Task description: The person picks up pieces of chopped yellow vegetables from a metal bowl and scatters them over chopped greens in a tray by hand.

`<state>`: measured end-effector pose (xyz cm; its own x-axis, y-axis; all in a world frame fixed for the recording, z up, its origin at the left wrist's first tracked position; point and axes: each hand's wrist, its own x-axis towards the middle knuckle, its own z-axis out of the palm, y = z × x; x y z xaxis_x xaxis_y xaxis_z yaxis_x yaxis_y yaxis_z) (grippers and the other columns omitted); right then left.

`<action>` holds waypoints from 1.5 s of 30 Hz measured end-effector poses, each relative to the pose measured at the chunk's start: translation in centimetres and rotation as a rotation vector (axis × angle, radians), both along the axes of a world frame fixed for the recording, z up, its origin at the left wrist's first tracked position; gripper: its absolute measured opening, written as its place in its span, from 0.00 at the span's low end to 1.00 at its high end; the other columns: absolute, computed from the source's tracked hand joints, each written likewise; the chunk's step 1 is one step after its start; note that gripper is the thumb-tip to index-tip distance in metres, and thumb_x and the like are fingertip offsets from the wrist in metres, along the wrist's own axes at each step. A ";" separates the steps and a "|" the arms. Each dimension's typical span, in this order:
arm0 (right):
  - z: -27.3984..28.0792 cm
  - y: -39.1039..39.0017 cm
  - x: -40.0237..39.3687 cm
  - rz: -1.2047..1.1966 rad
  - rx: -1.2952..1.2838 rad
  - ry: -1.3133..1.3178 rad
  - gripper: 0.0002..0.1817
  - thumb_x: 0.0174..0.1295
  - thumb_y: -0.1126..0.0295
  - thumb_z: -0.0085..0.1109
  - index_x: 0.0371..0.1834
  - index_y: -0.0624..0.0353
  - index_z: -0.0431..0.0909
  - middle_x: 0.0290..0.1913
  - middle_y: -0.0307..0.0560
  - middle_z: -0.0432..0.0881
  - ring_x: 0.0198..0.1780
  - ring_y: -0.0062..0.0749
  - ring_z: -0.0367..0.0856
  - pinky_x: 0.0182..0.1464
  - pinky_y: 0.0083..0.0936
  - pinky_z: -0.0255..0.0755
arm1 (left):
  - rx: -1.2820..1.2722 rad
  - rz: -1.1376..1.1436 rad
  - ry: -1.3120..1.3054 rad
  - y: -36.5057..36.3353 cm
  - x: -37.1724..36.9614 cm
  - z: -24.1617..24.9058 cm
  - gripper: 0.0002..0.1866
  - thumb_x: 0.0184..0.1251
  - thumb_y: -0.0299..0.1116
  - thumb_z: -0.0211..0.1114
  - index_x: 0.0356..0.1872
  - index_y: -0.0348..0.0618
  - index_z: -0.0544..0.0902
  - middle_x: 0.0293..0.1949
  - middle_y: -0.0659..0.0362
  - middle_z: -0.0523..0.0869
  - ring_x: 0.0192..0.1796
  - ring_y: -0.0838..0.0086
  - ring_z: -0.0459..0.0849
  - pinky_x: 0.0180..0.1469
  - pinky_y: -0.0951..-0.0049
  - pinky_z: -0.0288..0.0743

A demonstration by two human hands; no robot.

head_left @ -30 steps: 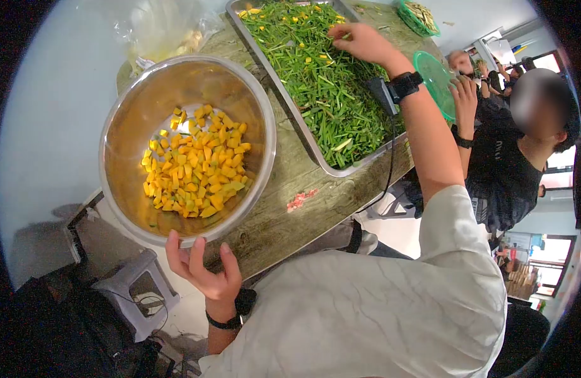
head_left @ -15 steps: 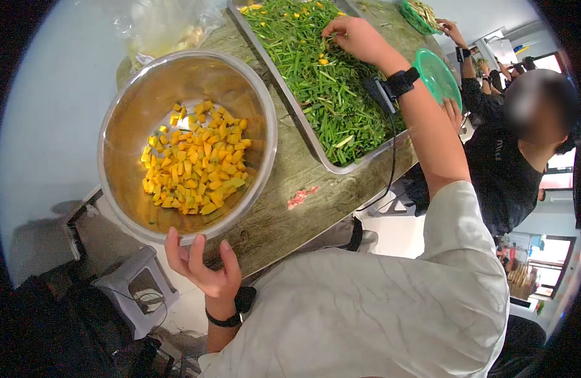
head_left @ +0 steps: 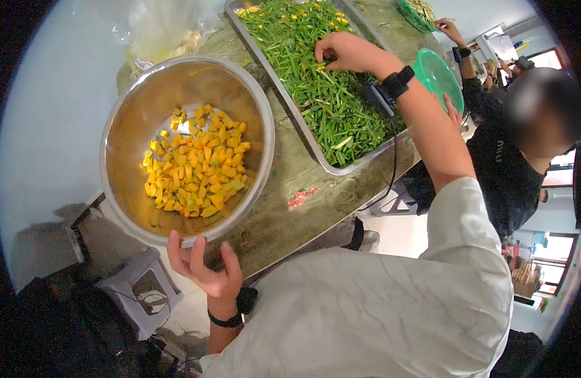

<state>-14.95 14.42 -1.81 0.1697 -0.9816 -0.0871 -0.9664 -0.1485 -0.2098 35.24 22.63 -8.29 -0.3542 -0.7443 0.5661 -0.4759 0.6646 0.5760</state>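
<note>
A large metal bowl [head_left: 255, 189] on the left holds many cubes of orange pumpkin [head_left: 196, 167]. My left hand [head_left: 208, 271] is just below its near rim, fingers apart and curved upward, the fingertips at or close to the rim. Over a metal tray [head_left: 306, 137] full of chopped green stems [head_left: 331, 113], my right hand [head_left: 350, 53] reaches down with its fingers curled together. Whatever lies between those fingertips is too small or hidden to make out. Some pumpkin pieces [head_left: 341, 21] are scattered among the greens.
A clear plastic bag [head_left: 167, 31] lies behind the bowl. Pinkish scraps [head_left: 302, 198] lie on the table [head_left: 271, 217]. To the right, a co-worker [head_left: 505, 151] has one hand by a green basin [head_left: 438, 79] and another by a green basket [head_left: 413, 17]. A grey stool [head_left: 136, 283] stands below.
My right hand has moved slightly left and toward me over the greens, its fingers more curled. The left hand stays by the bowl's rim.
</note>
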 end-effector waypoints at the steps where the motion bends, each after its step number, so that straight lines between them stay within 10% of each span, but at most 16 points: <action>1: -1.1 0.2 -0.1 0.035 0.004 0.025 0.11 0.52 0.73 0.71 0.39 0.58 0.83 0.39 0.46 0.82 0.38 0.38 0.83 0.42 0.34 0.77 | 0.008 -0.001 -0.006 0.2 0.2 0.0 0.31 0.58 0.22 0.68 0.64 0.44 0.69 0.72 0.41 0.59 0.73 0.43 0.60 0.73 0.43 0.57; 12: 3.5 2.2 1.9 -0.264 -0.199 -0.016 0.07 0.60 0.68 0.68 0.38 0.58 0.85 0.34 0.44 0.86 0.38 0.30 0.85 0.44 0.28 0.78 | -0.002 0.012 -0.001 0.1 0.0 0.1 0.29 0.59 0.23 0.68 0.64 0.42 0.70 0.72 0.41 0.61 0.71 0.45 0.64 0.70 0.48 0.61; 15: 9.1 2.9 9.8 -0.334 -0.245 -0.243 0.08 0.61 0.68 0.70 0.38 0.60 0.84 0.27 0.39 0.84 0.27 0.17 0.76 0.30 0.17 0.71 | 0.001 0.011 0.020 0.1 -0.1 0.1 0.30 0.58 0.24 0.68 0.64 0.44 0.71 0.72 0.42 0.61 0.70 0.46 0.64 0.69 0.50 0.61; 22: 12.8 1.7 17.8 0.039 -0.252 -0.729 0.10 0.66 0.68 0.64 0.46 0.61 0.84 0.32 0.38 0.86 0.32 0.17 0.79 0.38 0.19 0.76 | -0.001 0.023 -0.003 0.1 0.0 0.0 0.30 0.58 0.24 0.69 0.63 0.44 0.71 0.72 0.42 0.60 0.71 0.48 0.63 0.69 0.52 0.61; 27: 7.3 -2.6 6.5 -0.431 0.028 0.161 0.10 0.61 0.68 0.65 0.37 0.63 0.86 0.24 0.48 0.84 0.23 0.28 0.80 0.31 0.29 0.77 | 0.010 0.018 -0.004 0.1 -0.1 0.1 0.31 0.59 0.25 0.69 0.65 0.45 0.69 0.72 0.42 0.60 0.70 0.48 0.64 0.68 0.51 0.63; 45: -2.5 -1.9 -0.4 -0.355 -0.005 0.236 0.16 0.46 0.56 0.73 0.36 0.51 0.89 0.32 0.51 0.88 0.36 0.45 0.87 0.42 0.39 0.81 | 0.019 -0.011 -0.005 0.0 0.2 0.1 0.29 0.63 0.26 0.67 0.65 0.45 0.70 0.73 0.42 0.58 0.72 0.47 0.62 0.69 0.50 0.62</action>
<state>-15.31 12.54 -4.29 -0.2027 -0.9761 -0.0783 -0.9792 0.2015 0.0231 35.44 22.65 -8.19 -0.3649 -0.7512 0.5501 -0.4714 0.6585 0.5866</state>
